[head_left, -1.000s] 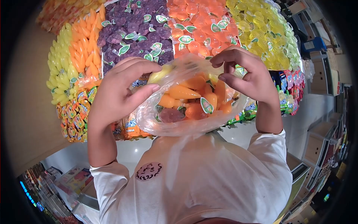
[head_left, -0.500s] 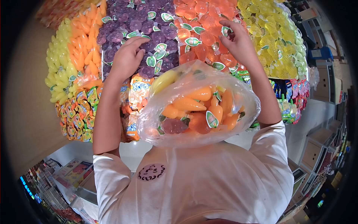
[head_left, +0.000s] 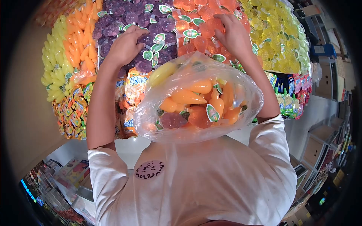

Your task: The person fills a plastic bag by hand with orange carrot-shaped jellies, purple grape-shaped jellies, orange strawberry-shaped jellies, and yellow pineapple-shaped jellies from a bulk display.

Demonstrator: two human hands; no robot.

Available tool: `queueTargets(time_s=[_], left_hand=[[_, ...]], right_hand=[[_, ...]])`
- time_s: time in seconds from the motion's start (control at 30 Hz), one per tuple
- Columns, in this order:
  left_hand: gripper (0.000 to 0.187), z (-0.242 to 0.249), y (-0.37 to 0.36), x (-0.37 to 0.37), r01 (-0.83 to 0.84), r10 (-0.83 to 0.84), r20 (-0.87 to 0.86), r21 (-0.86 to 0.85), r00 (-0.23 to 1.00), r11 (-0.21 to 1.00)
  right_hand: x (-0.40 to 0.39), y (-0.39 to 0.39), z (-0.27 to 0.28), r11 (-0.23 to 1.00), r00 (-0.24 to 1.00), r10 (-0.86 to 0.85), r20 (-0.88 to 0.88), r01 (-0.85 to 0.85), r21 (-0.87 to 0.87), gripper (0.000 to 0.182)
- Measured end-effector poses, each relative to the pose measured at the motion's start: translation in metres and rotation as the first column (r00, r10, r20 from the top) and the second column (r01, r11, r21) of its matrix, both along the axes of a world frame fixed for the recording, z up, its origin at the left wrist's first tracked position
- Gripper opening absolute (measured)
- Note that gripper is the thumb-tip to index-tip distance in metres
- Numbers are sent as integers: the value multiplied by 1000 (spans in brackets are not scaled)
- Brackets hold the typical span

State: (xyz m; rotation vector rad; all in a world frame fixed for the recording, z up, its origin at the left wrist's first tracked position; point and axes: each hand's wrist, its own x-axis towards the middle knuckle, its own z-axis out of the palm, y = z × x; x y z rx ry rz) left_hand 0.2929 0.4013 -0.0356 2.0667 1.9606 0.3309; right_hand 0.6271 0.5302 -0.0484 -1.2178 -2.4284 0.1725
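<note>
My left hand (head_left: 126, 46) rests over the purple fruit-shaped jellies (head_left: 113, 30), thumb and fingers apart, holding nothing I can see. Over the orange-red fruit-shaped jellies (head_left: 200, 43) is my right hand (head_left: 234, 35). Its thumb and forefinger are spread on either side of one jelly, and the other fingers are partly hidden. Between my forearms, against my chest, sits a clear plastic bag (head_left: 241, 116). Inside it show several orange carrot-shaped jellies (head_left: 188, 96), a purple jelly (head_left: 173, 121) and a yellow one (head_left: 163, 74). Green leaf-shaped labels (head_left: 191, 34) mark many pieces.
Yellow jellies (head_left: 269, 45) fill the right section. Orange carrot-shaped jellies (head_left: 79, 41) and yellow-green banana-like ones (head_left: 56, 71) lie at the left. Printed snack packets (head_left: 73, 116) line the front edge, with pouches (head_left: 288, 107) at front right. A brown board (head_left: 26, 101) stands at far left.
My right hand has shifted slightly left and up, its thumb and forefinger spreading wider. My left hand has moved slightly up and left. The whole view has shifted a little.
</note>
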Motion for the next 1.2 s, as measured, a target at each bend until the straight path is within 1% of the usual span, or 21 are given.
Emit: queueTargets(time_s=[0.1, 0.2, 0.27, 0.33, 0.4, 0.43, 0.5, 0.53, 0.6, 0.63, 0.67, 0.73, 0.77, 0.8, 0.83, 0.9, 0.93, 0.97, 1.0, 1.1, 1.2], left_hand=[[43, -1, -1, 2, 4, -2, -59, 20, 998, 1000], [44, 0, -8, 7, -18, 22, -54, 65, 998, 998], [44, -3, -11, 8, -22, 29, -55, 119, 998, 993], [44, -10, -16, 9, -26, 36, -55, 170, 998, 985], [44, -11, -19, 13, -110, 113, 3, 276, 994, 955], [44, -6, -21, 13, -107, 110, 3, 280, 994, 954], [43, 5, -26, 14, -272, 244, 303, 51, 921, 961], [43, 5, -29, 11, -271, 243, 304, 52, 921, 961], [43, 3, -36, 2, -314, 149, 638, 152, 756, 937], [43, 12, -42, 4, -284, 51, 726, 202, 686, 937], [43, 26, -51, 10, -289, 57, 727, 198, 684, 937], [44, 57, -76, 29, -267, -28, 715, 297, 699, 917], [44, 70, -89, 38, -269, -26, 715, 296, 698, 917], [43, 82, -102, 49, -168, -129, 628, 392, 768, 904], [42, 94, -115, 60, -60, -229, 526, 475, 819, 878], [45, 119, -134, 84, 165, -364, 344, 491, 865, 856], [45, 114, -147, 91, 170, -336, 406, 393, 850, 904], [45, 118, -151, 100, 229, -350, 330, 354, 877, 907], [44, 121, -152, 110, 285, -367, 252, 309, 895, 907], [41, 105, -148, 122, 283, -345, 185, 296, 920, 912], [40, 95, -150, 122, 225, -297, 178, 338, 938, 914]], right_hand=[[0, -4, 0, 1000, 1000, -3, -23, 4, 29, 46], [-1, -7, 3, 1000, 999, -9, -38, 9, 14, 45], [1, -5, -7, 990, 992, 52, -111, -37, 136, 43], [1, -8, -7, 994, 991, 40, -125, -27, 102, 43], [3, -9, -7, 997, 990, 23, -142, -13, 71, 43], [5, -10, -7, 997, 977, 56, -204, -44, 66, 43], [10, -12, -5, 996, 961, 85, -265, -71, 62, 43], [13, -12, -2, 998, 959, 62, -278, -60, 16, 45], [17, -16, 14, 998, 956, 40, -292, -52, -32, 47], [22, -25, 33, 988, 928, -9, -373, -48, -144, 49], [26, -36, 53, 966, 893, -67, -445, -53, -252, 53], [39, -60, 80, 960, 861, -53, -507, -96, -264, 50], [49, -67, 87, 937, 818, 9, -575, -208, -282, 49], [55, -77, 95, 903, 764, 63, -642, -318, -289, 50], [59, -91, 109, 895, 769, 175, -614, -384, -226, 49], [61, -116, 133, 845, 770, 348, -535, -505, -177, 48], [59, -127, 141, 810, 767, 411, -492, -555, -189, 48], [52, -138, 148, 801, 796, 448, -406, -560, -214, 46], [51, -140, 147, 739, 767, 496, -406, -619, -266, 46], [49, -137, 123, 714, 771, 519, -369, -628, -310, 46], [48, -134, 115, 764, 793, 518, -320, -597, -244, 46]])
